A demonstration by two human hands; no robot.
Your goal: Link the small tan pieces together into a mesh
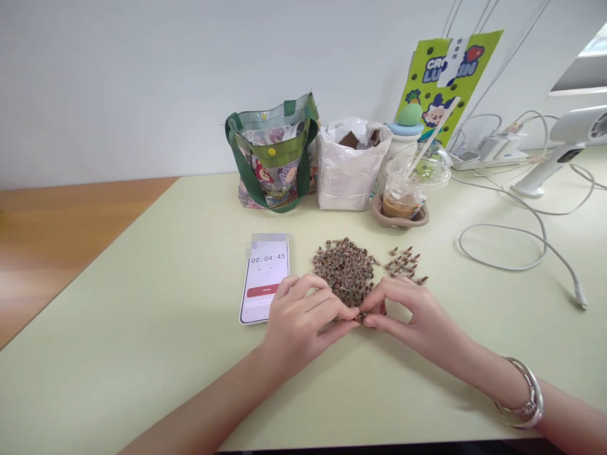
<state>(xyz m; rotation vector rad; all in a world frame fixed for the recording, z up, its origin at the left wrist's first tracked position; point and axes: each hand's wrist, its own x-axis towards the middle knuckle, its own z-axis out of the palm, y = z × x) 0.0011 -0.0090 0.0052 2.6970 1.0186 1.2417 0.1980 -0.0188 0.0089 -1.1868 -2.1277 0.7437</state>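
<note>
A pile of small bronze-coloured screws (345, 268) lies in the middle of the table, just beyond my hands. At its near edge, my left hand (303, 316) pinches one end of a small screw (361, 316) between thumb and index finger. My right hand (410, 309) pinches the other end with thumb and index finger, so the fingertips of both hands almost meet. Fingers partly cover the piece, and its fine detail is too small to make out. Several similar screws (404, 262) lie in a loose group past my right hand, apart from the pile.
A phone (253, 309) showing a timer lies beside my left hand. Behind stand a green-handled bag (275, 158), a white plastic bag (344, 180), a bottle (398, 142), a drink cup (403, 196) in a cardboard holder, a green paper bag (439, 82), cables (540, 234) and a small fan (564, 145).
</note>
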